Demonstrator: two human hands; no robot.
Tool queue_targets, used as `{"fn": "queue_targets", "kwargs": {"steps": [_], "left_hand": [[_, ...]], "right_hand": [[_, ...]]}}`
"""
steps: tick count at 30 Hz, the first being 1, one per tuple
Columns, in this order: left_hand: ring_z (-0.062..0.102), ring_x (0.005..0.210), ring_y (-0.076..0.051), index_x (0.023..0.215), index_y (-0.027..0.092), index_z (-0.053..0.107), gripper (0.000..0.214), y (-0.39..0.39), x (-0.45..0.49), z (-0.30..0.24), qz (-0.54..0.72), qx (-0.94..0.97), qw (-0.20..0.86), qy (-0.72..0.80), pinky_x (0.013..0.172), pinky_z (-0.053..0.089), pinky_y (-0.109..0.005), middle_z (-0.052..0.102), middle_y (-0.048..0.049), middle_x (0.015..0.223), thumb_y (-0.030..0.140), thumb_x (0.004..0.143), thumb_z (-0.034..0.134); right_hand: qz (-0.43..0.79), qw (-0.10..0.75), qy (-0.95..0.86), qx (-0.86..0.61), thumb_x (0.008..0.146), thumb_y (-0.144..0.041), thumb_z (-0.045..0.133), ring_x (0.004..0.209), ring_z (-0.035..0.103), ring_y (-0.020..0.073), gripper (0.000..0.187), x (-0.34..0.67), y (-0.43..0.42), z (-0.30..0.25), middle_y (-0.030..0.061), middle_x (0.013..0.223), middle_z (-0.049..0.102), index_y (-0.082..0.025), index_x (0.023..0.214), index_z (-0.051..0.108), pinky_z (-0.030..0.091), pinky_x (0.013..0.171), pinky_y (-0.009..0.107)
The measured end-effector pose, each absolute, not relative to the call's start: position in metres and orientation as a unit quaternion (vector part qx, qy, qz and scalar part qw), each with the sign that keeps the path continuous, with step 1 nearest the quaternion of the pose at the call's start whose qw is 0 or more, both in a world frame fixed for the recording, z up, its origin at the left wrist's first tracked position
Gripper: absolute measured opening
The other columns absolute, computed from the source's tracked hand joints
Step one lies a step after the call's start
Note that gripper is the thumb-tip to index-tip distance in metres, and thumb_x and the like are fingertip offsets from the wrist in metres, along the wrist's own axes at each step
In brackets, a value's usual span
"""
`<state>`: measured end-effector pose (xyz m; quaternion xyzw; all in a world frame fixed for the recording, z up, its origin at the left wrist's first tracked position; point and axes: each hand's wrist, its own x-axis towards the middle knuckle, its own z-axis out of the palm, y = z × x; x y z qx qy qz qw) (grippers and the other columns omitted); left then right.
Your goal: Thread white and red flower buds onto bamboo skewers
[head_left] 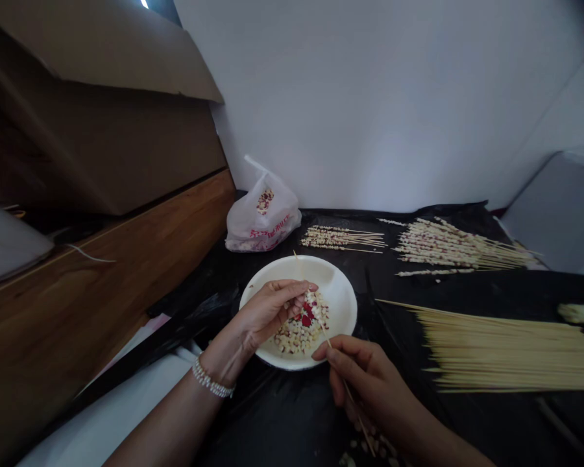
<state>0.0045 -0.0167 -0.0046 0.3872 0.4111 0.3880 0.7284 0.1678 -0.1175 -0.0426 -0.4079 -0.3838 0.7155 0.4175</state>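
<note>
My right hand [357,370] pinches a thin bamboo skewer [349,397] below the bowl's right rim, its lower end sticking out under the palm. The skewer slants up and left past my left fingers, and pale pieces are threaded along its upper part. Over the bowl, my left hand [277,308] is closed, thumb and fingertips pinched together at the skewer; what lies between them is too small to tell. Beneath sits a white bowl [343,295] with loose pale and dark red pieces like corn kernels [294,340], and a red patch shows among them.
Behind the bowl stands a white plastic bag [272,227] of similar pieces. Threaded skewers lie in a small group [340,238] and a larger pile [438,246]. Bare skewers [511,353] lie at right on black plastic sheeting [282,415]. A cardboard box [141,143] rises at left.
</note>
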Motion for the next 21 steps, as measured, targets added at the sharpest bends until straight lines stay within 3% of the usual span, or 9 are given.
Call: {"fn": "queue_targets", "kwargs": {"steps": [7,11,13,15,18,21], "left_hand": [[0.051,0.056,-0.005,0.084,0.007,0.078,0.024,-0.018,0.004,-0.011,0.377,0.387,0.750,0.382,0.056,0.042,-0.016,0.062,-0.0006,0.064,0.024,0.070,0.087],[0.056,0.057,-0.007,0.095,0.007,0.076,0.013,-0.018,0.007,-0.007,0.405,0.317,0.767,0.382,0.055,0.047,-0.017,0.064,-0.0033,0.070,0.013,0.083,0.072],[0.063,0.065,-0.010,0.101,0.009,0.073,0.029,-0.016,0.008,-0.003,0.436,0.266,0.764,0.394,0.061,0.052,-0.017,0.068,-0.0060,0.080,-0.006,0.081,0.058],[0.069,0.079,-0.012,0.108,0.010,0.070,0.055,-0.013,0.006,0.000,0.468,0.203,0.753,0.417,0.074,0.056,-0.018,0.072,-0.0082,0.092,-0.019,0.070,0.043],[0.072,0.092,-0.014,0.118,0.012,0.065,0.072,-0.009,0.002,0.003,0.499,0.136,0.736,0.437,0.086,0.057,-0.019,0.072,-0.0093,0.105,-0.022,0.063,0.033],[0.073,0.094,-0.015,0.127,0.013,0.061,0.067,-0.005,-0.002,0.001,0.517,0.101,0.730,0.436,0.085,0.059,-0.021,0.072,-0.0099,0.109,-0.018,0.073,0.036]], "right_hand": [[0.702,0.428,-0.390,-0.414,0.080,-0.055,0.073,0.030,0.039,0.0022,0.038,0.172,-0.115,-0.039,-0.0063,0.044,0.056,-0.017,0.081,0.069,0.022,0.034,0.015],[0.706,0.426,-0.386,-0.413,0.079,-0.057,0.074,0.030,0.039,0.0019,0.041,0.173,-0.113,-0.038,-0.0059,0.045,0.057,-0.016,0.082,0.069,0.020,0.034,0.015],[0.706,0.424,-0.389,-0.414,0.079,-0.057,0.074,0.030,0.040,0.0024,0.041,0.173,-0.113,-0.038,-0.0056,0.046,0.058,-0.016,0.083,0.069,0.020,0.033,0.015],[0.706,0.421,-0.389,-0.416,0.079,-0.057,0.073,0.031,0.040,0.0032,0.041,0.172,-0.114,-0.038,-0.0056,0.046,0.057,-0.016,0.083,0.069,0.020,0.033,0.016],[0.709,0.419,-0.386,-0.416,0.080,-0.055,0.073,0.030,0.039,0.0031,0.040,0.171,-0.115,-0.038,-0.0060,0.045,0.057,-0.016,0.087,0.070,0.020,0.033,0.016],[0.710,0.420,-0.385,-0.415,0.081,-0.054,0.073,0.031,0.040,0.0030,0.039,0.170,-0.117,-0.039,-0.0058,0.046,0.058,-0.016,0.089,0.071,0.022,0.034,0.015]]}}
